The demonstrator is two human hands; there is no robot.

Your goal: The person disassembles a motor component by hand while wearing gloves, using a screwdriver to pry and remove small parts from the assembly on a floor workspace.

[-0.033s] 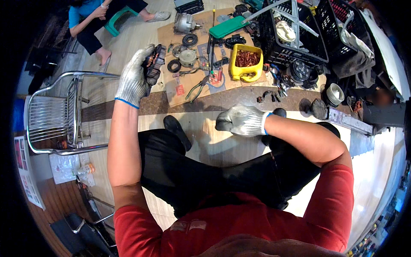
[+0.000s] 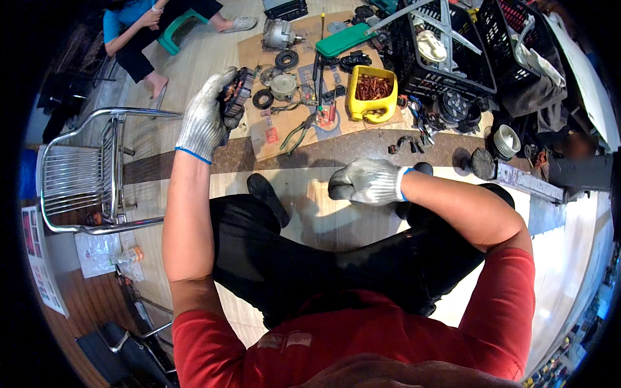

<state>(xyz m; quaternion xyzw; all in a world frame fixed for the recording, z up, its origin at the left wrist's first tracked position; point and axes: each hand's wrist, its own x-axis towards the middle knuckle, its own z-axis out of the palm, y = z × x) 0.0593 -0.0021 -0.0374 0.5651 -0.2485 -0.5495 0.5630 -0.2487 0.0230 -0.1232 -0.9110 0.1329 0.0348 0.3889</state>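
Observation:
My left hand (image 2: pixel 199 119), in a grey-white work glove with a blue cuff, is raised at the left and wrapped round a dark ridged stator core (image 2: pixel 240 92) with copper-coloured windings. My right hand (image 2: pixel 367 181), gloved alike, is closed in front of my knees; what its fingers hold, if anything, is hidden. Beyond it stands a yellow cut-open jug (image 2: pixel 354 94) with copper wire scraps (image 2: pixel 374 86) inside. Green-handled pliers (image 2: pixel 299 134) lie on the cardboard sheet (image 2: pixel 262 145), between my two hands and farther away.
On the cardboard are a metal motor housing (image 2: pixel 278 34), black rings (image 2: pixel 286 60) and a green-handled tool (image 2: pixel 343 41). Black crates (image 2: pixel 446 81) stand at the far right, near a white fan wheel (image 2: pixel 506 141). A metal chair (image 2: pixel 81 169) is at left; another person (image 2: pixel 132 29) sits behind.
The stator core has turned slightly in my left hand. My right hand has shifted a little to the right, still closed.

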